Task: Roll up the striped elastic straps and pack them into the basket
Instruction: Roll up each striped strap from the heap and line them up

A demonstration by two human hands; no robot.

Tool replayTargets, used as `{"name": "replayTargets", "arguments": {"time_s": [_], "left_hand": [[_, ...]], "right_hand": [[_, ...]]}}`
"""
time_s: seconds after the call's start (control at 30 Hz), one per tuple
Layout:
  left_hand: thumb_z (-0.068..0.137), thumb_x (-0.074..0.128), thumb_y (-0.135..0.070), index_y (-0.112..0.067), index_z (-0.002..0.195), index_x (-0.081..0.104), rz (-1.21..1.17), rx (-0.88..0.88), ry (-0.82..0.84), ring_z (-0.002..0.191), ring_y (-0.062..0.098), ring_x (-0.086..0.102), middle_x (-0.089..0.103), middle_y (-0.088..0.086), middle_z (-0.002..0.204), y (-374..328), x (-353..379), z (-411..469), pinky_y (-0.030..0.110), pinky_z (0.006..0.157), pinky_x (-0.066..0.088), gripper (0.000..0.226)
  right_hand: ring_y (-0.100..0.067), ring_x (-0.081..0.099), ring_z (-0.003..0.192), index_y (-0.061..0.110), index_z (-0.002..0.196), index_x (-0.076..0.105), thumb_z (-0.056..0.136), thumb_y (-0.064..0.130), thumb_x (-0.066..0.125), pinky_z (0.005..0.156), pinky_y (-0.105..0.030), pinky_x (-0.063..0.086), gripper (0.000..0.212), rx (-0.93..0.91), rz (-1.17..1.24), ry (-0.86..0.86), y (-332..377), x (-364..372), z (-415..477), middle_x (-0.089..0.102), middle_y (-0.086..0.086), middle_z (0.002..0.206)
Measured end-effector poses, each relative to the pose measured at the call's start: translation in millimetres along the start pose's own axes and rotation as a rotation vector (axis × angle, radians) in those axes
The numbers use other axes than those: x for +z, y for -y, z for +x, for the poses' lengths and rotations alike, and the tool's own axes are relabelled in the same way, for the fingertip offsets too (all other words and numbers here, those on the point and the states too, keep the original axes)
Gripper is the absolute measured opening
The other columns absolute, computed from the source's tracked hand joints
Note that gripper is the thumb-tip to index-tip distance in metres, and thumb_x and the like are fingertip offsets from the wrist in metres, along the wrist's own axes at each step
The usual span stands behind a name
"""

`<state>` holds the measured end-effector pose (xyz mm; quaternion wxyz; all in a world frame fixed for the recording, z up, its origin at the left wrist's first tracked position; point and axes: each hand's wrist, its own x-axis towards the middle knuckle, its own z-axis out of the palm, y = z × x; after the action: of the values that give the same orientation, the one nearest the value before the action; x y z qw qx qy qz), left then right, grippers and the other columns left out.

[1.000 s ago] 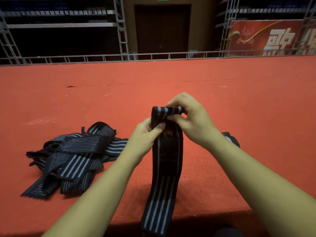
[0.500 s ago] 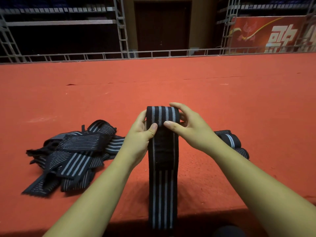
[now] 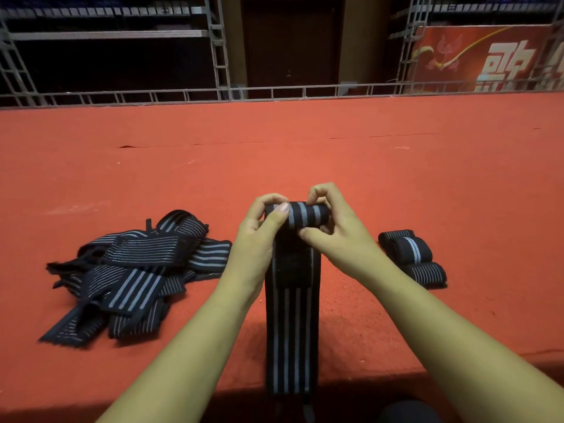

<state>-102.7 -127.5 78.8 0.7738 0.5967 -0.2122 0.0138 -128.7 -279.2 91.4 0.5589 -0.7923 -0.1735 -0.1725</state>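
Writing: a red banner (image 3: 488, 56) at the far right carries large white Chinese characters. They are cut off by the frame edge and a scaffold post, so they cannot be read in full. No brand shows on any strap.
Strap (image 3: 291, 325): one, black with four grey stripes. It lies lengthwise on the carpet (image 3: 305, 148) at centre, its far end rolled into a small coil and its near end hanging over the carpet's front edge.
Left hand (image 3: 259, 236): pinches the coil's left end, thumb on top and fingers curled behind.
Right hand (image 3: 338, 233): pinches the coil's right end, thumb under the near side and fingers hooked over the top.
Pile (image 3: 134, 276): loose straps heaped left of the hands, overlapping too much to count.
Rolls (image 3: 412, 257): three finished, touching one another, right of the hands.
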Motion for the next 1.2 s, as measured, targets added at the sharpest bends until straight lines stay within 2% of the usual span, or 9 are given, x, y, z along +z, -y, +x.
{"name": "replayTargets", "arguments": {"time_s": [0.1, 0.27, 0.4, 0.57, 0.73, 0.87, 1.03, 1.13, 1.2], "left_hand": [[0.09, 0.066, -0.028, -0.025, 0.115, 0.061, -0.06, -0.029, 0.049, 0.101, 0.032, 0.063, 0.066, 0.025, 0.113, 1.8, -6.5, -2.2, 0.055, 0.098, 0.048, 0.025], [0.088, 0.066, -0.019, -0.014, 0.134, 0.042, -0.086, -0.046, 0.03, 0.109, 0.026, 0.067, 0.071, 0.01, 0.113, 5.0, -13.0, -1.9, 0.044, 0.1, 0.05, 0.053], [0.09, 0.063, -0.011, -0.016, 0.134, 0.044, 0.046, 0.009, 0.08, 0.116, 0.028, 0.064, 0.068, 0.01, 0.12, 6.8, -17.9, -0.4, 0.045, 0.103, 0.049, 0.049], [0.095, 0.065, -0.027, -0.042, 0.141, 0.045, 0.247, 0.04, 0.02, 0.106, 0.021, 0.07, 0.071, 0.009, 0.116, 11.6, -16.4, -3.7, 0.045, 0.095, 0.056, 0.052], [0.089, 0.047, -0.067, -0.04, 0.119, 0.061, 0.259, -0.054, 0.024, 0.106, 0.013, 0.07, 0.074, -0.005, 0.11, 7.4, -11.9, -4.3, 0.043, 0.098, 0.053, 0.043], [0.097, 0.051, -0.056, -0.026, 0.103, 0.065, 0.126, -0.071, -0.013, 0.092, 0.007, 0.065, 0.071, -0.01, 0.092, 4.7, -4.4, -2.9, 0.033, 0.089, 0.049, 0.034], [0.097, 0.054, -0.022, -0.024, 0.115, 0.062, -0.041, -0.063, 0.027, 0.092, 0.012, 0.065, 0.07, -0.001, 0.099, 6.2, -2.4, -6.0, 0.03, 0.083, 0.052, 0.02], [0.09, 0.058, -0.013, -0.028, 0.127, 0.058, -0.079, -0.014, 0.067, 0.103, 0.019, 0.065, 0.067, 0.011, 0.115, 5.4, -5.8, -6.7, 0.031, 0.089, 0.054, 0.04], [0.086, 0.061, -0.008, -0.031, 0.139, 0.048, -0.099, 0.01, 0.068, 0.113, 0.025, 0.064, 0.064, 0.015, 0.122, 5.2, -8.5, -7.1, 0.037, 0.099, 0.052, 0.058]], "right_hand": [[-0.013, 0.054, 0.075, 0.029, 0.107, 0.046, 0.092, 0.024, 0.061, 0.071, -0.027, 0.047, 0.022, 0.048, 0.123, -0.012, 0.8, 2.0, -1.8, 0.057, -0.001, 0.086], [-0.014, 0.068, 0.104, 0.03, 0.14, 0.044, 0.096, 0.019, 0.066, 0.089, -0.028, 0.056, 0.05, 0.067, 0.138, 0.026, -3.2, -1.8, -3.5, 0.07, -0.004, 0.117], [-0.009, 0.067, 0.106, 0.024, 0.138, 0.05, 0.087, 0.011, 0.076, 0.078, -0.026, 0.055, 0.059, 0.1, 0.119, 0.02, -2.9, -8.7, -2.2, 0.069, -0.001, 0.118], [-0.02, 0.068, 0.082, 0.024, 0.128, 0.052, 0.087, 0.002, 0.072, 0.054, -0.045, 0.058, 0.05, 0.086, 0.112, -0.019, -4.2, -7.3, -2.6, 0.068, -0.014, 0.107], [-0.012, 0.062, 0.075, 0.024, 0.123, 0.049, 0.088, -0.011, 0.062, 0.061, -0.031, 0.054, 0.051, 0.063, 0.103, 0.007, -9.4, -4.1, -7.4, 0.063, -0.006, 0.102], [-0.01, 0.053, 0.085, 0.021, 0.12, 0.045, 0.086, -0.015, 0.057, 0.08, -0.025, 0.049, 0.051, 0.008, 0.058, 0.006, -11.9, 2.8, -10.0, 0.053, 0.0, 0.094], [-0.005, 0.055, 0.087, 0.031, 0.118, 0.04, 0.093, 0.029, 0.058, 0.082, -0.023, 0.046, 0.031, 0.076, 0.06, 0.018, -6.6, 8.8, -12.5, 0.054, 0.007, 0.099], [0.0, 0.059, 0.111, 0.041, 0.137, 0.034, 0.101, 0.053, 0.043, 0.096, -0.025, 0.049, 0.04, 0.175, 0.118, -0.004, -7.1, 9.5, -11.8, 0.056, 0.012, 0.128], [0.007, 0.055, 0.117, 0.043, 0.148, 0.022, 0.101, 0.056, 0.033, 0.091, -0.012, 0.045, 0.05, 0.223, 0.101, 0.011, -6.3, 9.5, -12.7, 0.051, 0.015, 0.139]]}}
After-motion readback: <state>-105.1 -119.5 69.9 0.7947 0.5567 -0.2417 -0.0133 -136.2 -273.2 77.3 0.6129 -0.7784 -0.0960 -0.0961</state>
